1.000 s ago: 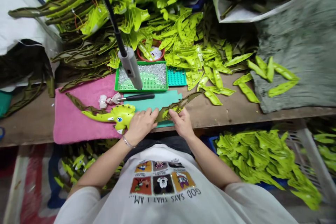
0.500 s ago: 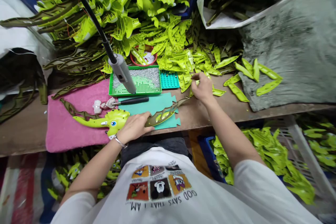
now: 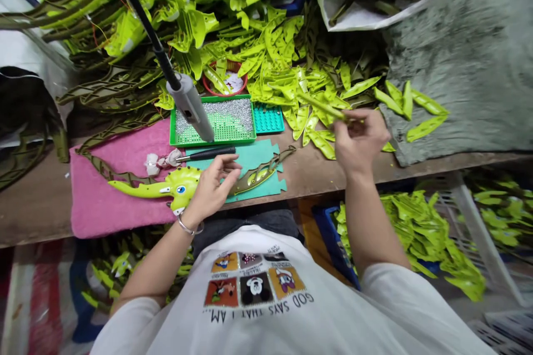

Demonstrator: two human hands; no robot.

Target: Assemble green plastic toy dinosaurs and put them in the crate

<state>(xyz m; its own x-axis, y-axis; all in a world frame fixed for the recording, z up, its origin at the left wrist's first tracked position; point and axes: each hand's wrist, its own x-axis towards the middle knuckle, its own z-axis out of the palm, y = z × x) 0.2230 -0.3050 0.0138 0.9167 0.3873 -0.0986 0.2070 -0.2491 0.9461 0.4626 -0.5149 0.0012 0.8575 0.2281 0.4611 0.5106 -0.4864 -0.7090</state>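
My right hand (image 3: 361, 141) is raised over the bench at the right and pinches one end of a long lime-green plastic strip (image 3: 320, 104), which points away to the left. My left hand (image 3: 214, 186) hovers at the toy dinosaur (image 3: 183, 186), its thumb and fingers apart and curled slightly. This toy has a lime head with a blue eye and a long beak, and it lies across the mats. To the right of my left hand, the toy's brown and lime lattice part (image 3: 258, 177) rests on the teal mat (image 3: 272, 186). My fingers hide its middle.
A screwdriver (image 3: 212, 153) lies behind my left hand. Beyond it are a green tray (image 3: 212, 141) of small metal screws and a hanging tool (image 3: 191, 108) on a black cord. Lime parts (image 3: 270, 75) pile up at the back. A pink cloth (image 3: 95, 199) covers the left.
My right hand has moved right and lifted a lime-green strip from the pile. My left hand has loosened from the toy, its fingers coming up and apart.
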